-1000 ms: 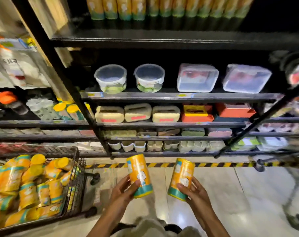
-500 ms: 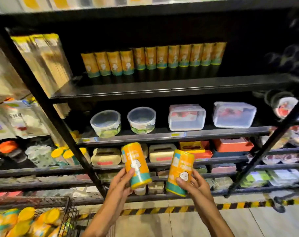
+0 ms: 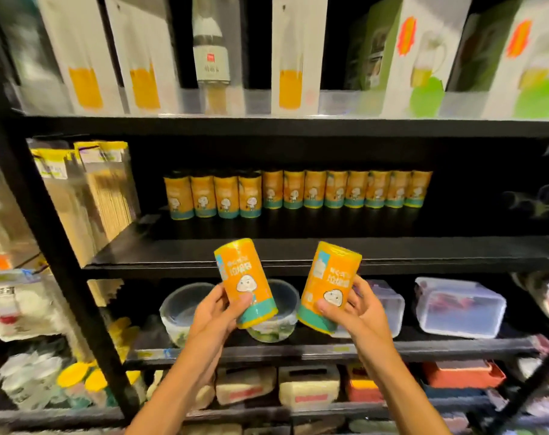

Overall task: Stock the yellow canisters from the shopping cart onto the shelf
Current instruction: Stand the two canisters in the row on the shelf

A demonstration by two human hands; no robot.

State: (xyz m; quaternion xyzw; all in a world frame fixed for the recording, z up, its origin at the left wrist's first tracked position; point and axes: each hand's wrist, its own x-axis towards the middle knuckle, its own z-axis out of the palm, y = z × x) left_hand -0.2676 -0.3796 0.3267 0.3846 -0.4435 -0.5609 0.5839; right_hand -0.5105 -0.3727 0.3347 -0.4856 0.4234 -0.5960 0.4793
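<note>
Yellow canisters, one gripped in my left hand (image 3: 218, 312), one in my right hand (image 3: 357, 312), have risen from cart height to the black shelf (image 3: 298, 259); placing comes next.

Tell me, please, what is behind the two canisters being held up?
Behind the left canister and right canister sit two round clear tubs on the lower shelf; the second tub is largely covered. A lidded box shows beside the right hand.

Tall white boxes (image 3: 81, 54) are ranged along the top; round clear tubs (image 3: 180, 306) and lidded rectangular containers (image 3: 459, 306) are kept lower down.
</note>
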